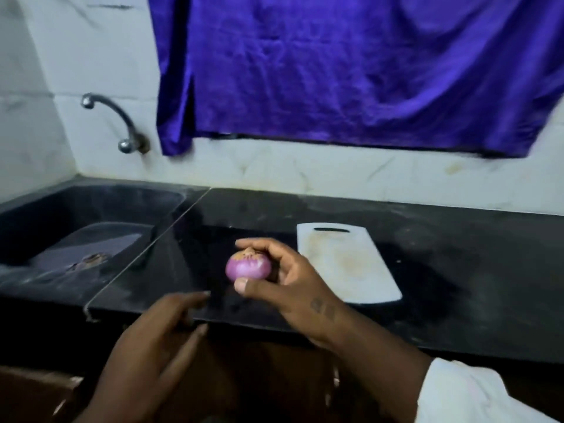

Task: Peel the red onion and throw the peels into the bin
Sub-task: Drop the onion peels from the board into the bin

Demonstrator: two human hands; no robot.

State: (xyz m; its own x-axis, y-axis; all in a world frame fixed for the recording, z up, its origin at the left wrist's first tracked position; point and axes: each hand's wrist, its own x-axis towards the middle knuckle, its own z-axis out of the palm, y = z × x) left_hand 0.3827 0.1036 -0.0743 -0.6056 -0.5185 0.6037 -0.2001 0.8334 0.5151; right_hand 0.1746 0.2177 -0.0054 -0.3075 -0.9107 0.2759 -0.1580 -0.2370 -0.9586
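Note:
A small red onion [247, 266], shiny purple with a brownish patch on top, is held above the black counter [442, 270]. My right hand [283, 279] grips it between the thumb below and the curled fingers above. My left hand [164, 337] hovers lower and nearer, at the counter's front edge, its fingers loosely extended and holding nothing. No bin and no loose peels are in view.
A white cutting board [351, 264] lies on the counter just right of the onion. A dark sink [76, 221] with some scraps in it sits at the left, under a metal tap [122, 123]. A purple curtain [351, 71] hangs over the tiled wall behind.

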